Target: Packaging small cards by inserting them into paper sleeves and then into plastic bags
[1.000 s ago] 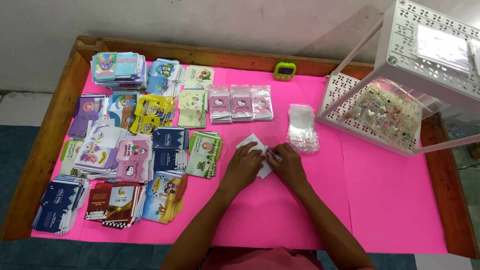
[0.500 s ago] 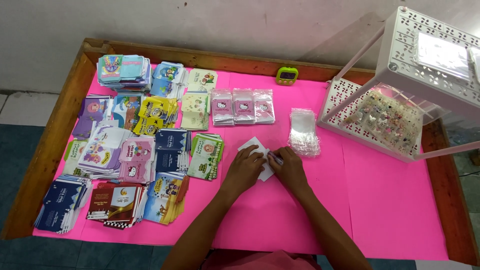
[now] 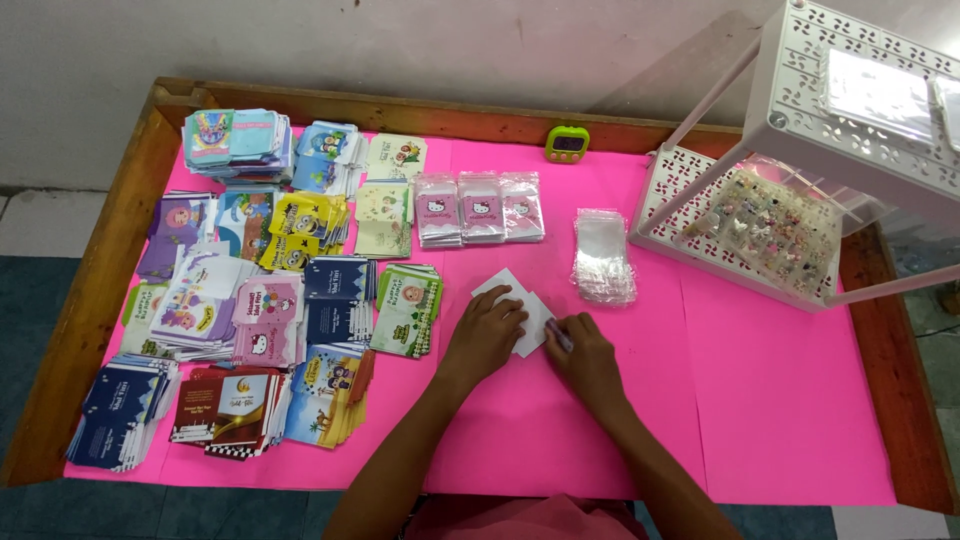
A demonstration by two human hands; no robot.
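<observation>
White paper piece (image 3: 522, 312) is lying on the pink table (image 3: 780, 400), just below the three pink-and-white packets (image 3: 482, 207) and left of the stack of clear plastic bags (image 3: 603, 256). You are pressing your left hand (image 3: 487, 335) flat on it, fingers spread, not clamped around anything. Your right hand (image 3: 585, 355) is touching the paper's right edge, its grip pinching together on a small thin object I cannot identify. Left of the paper, stacks of colourful cards (image 3: 260, 290) are covering the table; a white perforated rack (image 3: 800, 180) is standing to the right.
</observation>
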